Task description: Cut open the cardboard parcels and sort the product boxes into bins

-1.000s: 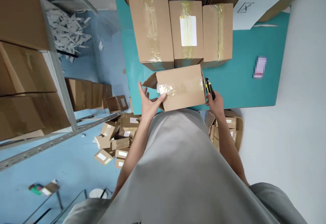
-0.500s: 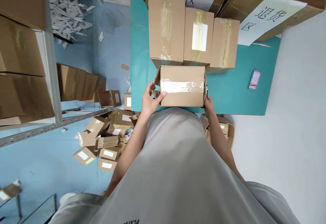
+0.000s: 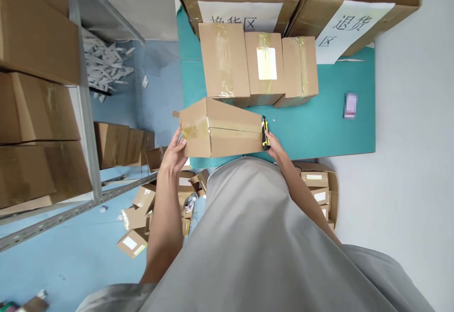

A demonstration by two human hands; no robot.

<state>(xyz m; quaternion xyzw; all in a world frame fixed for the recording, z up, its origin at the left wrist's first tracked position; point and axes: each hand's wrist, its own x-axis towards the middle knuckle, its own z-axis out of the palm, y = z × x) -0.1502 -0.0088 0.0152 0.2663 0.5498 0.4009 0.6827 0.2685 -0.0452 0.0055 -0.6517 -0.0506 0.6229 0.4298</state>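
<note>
A brown cardboard box (image 3: pixel 234 125) is held in front of me, tilted, over the near edge of the green table (image 3: pixel 340 137). Clear tape runs over its left part, and a small flap sticks out at the left end. My left hand (image 3: pixel 175 150) grips that end, thumb on the near face. At the opposite end my right hand (image 3: pixel 275 145) is closed around a black and yellow utility knife (image 3: pixel 266 133), which lies against the box's right edge. Whether the right fingers also press on the box is hidden.
Three taped boxes (image 3: pixel 264 68) stand just beyond. Behind them are two open labelled cartons (image 3: pixel 244 12). A blurred pink item (image 3: pixel 350 105) lies right. Shelving with boxes (image 3: pixel 46 113) rises at left. Discarded boxes (image 3: pixel 133 242) litter the floor; a carton of boxes (image 3: pixel 333 194) stands below right.
The box has been turned and moved left, so a different face shows. My left hand has shifted left with it. The knife in my right hand has come into clearer view.
</note>
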